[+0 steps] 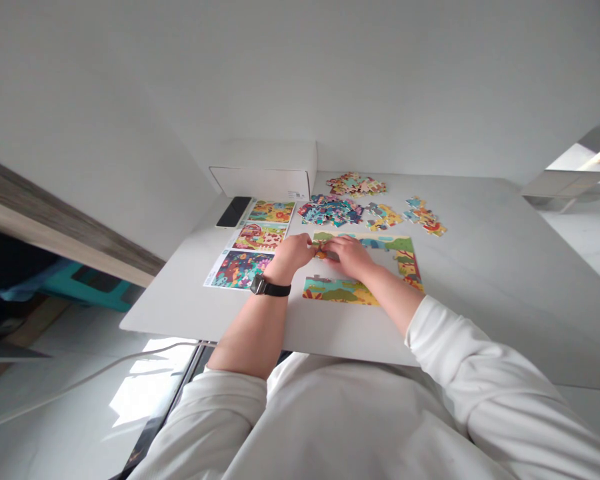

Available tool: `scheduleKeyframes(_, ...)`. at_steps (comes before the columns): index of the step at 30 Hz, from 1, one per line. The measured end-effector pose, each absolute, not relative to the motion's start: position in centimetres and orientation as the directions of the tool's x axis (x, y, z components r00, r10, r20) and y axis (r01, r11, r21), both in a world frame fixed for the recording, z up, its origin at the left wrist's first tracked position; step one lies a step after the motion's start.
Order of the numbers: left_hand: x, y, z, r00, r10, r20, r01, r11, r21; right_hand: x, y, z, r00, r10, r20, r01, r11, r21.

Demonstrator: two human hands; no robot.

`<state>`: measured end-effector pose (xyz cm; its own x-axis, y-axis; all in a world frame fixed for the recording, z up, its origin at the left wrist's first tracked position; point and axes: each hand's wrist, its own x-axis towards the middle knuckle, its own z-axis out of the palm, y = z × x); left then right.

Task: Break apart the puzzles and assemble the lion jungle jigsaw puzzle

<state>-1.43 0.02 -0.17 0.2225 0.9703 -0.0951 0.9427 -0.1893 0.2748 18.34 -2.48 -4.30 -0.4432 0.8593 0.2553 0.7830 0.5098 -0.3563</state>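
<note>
Both forearms reach forward from white sleeves [460, 353] over the worktop [485, 287], elbows angled outward. The left hand [290, 257], with a black watch [270, 287] on its wrist, and the right hand [350, 258] are both closed, knuckles up, their fingertips meeting on a small orange puzzle piece [321, 252] pinched between them.

The pale grey worktop also carries a printed sheet [247, 247] of three colourful pictures left of the hands, a black phone [234, 211] beyond it, and a white box [263, 177] at the far edge. White walls [300, 80] rise behind, and a pale floor [90, 400] shows below left.

A partly built jigsaw puzzle [360, 267] lies directly beneath the hands, its bright edge sections surrounding bare worktop. Heaps of loose pieces [355, 200] lie just beyond it.
</note>
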Motion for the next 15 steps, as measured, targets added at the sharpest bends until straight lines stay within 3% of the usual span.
scheduleKeyframes(8, -1.45, 0.1, -0.45, 0.215, 0.972, -0.095, 0.941, -0.181, 0.285, 18.22, -2.46, -4.32, -0.434, 0.867, 0.245, 0.789, 0.497, -0.362)
scheduleKeyframes(15, -1.98, 0.34, -1.12, 0.374, 0.926, 0.053, 0.895, -0.375, 0.243, 18.27, -2.45, -4.48, -0.44, 0.865, 0.241, 0.79, 0.5, -0.355)
